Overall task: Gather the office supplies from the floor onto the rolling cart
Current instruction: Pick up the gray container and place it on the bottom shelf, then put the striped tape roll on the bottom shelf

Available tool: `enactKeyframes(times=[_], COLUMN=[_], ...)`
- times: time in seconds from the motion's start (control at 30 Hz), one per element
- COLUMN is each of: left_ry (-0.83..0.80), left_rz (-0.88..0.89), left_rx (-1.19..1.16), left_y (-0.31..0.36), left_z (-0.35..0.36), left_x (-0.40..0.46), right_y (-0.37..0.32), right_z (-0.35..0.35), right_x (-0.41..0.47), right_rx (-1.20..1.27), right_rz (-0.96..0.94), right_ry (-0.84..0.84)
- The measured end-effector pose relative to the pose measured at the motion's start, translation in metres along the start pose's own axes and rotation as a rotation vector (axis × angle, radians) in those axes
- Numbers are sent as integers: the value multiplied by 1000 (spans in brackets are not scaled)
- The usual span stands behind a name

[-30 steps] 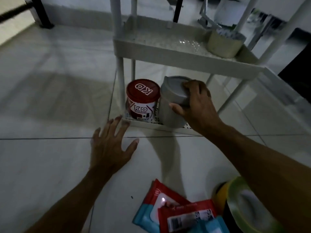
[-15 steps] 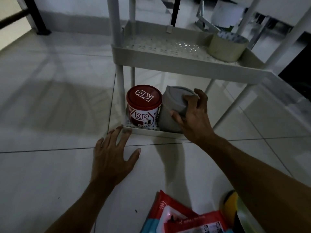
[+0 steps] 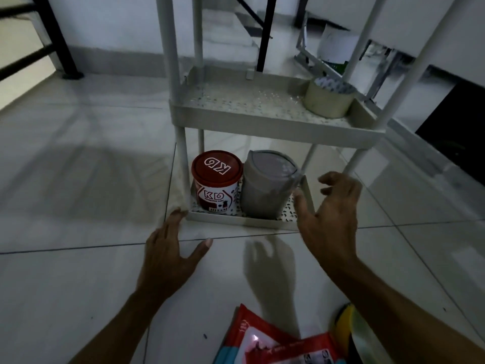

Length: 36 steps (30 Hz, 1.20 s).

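Note:
A white rolling cart (image 3: pixel 262 119) stands on the tiled floor ahead. On its bottom shelf a red-lidded KG tin (image 3: pixel 215 181) stands beside a grey lidded container (image 3: pixel 267 183). A roll of tape (image 3: pixel 329 99) sits on the middle shelf at the right. My right hand (image 3: pixel 332 206) hovers just right of the grey container, fingers loose, holding nothing. My left hand (image 3: pixel 170 248) rests flat on the floor, fingertips at the cart's front left corner. Red and blue packets (image 3: pixel 267 342) and a yellow-green tape roll (image 3: pixel 351 334) lie on the floor near me.
Black metal legs (image 3: pixel 56 40) stand at the far left. A folding frame and a white bucket (image 3: pixel 336 46) sit behind the cart. A dark opening (image 3: pixel 454 132) lies at the right. Open tiled floor spreads to the left.
My right hand has let go of the grey container, now standing on the bottom shelf, and drawn back to the right. My left hand stays on the floor.

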<state>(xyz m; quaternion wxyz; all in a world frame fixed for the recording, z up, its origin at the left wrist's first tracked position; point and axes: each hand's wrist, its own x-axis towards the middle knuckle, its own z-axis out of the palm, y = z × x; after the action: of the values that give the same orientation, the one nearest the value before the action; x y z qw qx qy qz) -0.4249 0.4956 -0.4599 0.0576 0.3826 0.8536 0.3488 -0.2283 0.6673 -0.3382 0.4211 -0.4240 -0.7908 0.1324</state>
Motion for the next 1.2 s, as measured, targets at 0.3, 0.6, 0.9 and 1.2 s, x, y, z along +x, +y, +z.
enactKeyframes(times=[0.3, 0.6, 0.9, 1.2], left_ry=[79, 70, -4, -96], left_rz=[-19, -100, -107, 65], left_rx=[-550, -546, -564, -384], left_y=[84, 122, 127, 128], left_z=[-81, -105, -109, -177], left_x=[44, 40, 21, -75], right_y=[-30, -19, -20, -46], right_z=[-60, -66, -99, -154], right_x=[64, 80, 66, -31], right_rx=[601, 548, 552, 392], right_rz=[347, 439, 418, 341], right_ry=[-183, -331, -448, -532])
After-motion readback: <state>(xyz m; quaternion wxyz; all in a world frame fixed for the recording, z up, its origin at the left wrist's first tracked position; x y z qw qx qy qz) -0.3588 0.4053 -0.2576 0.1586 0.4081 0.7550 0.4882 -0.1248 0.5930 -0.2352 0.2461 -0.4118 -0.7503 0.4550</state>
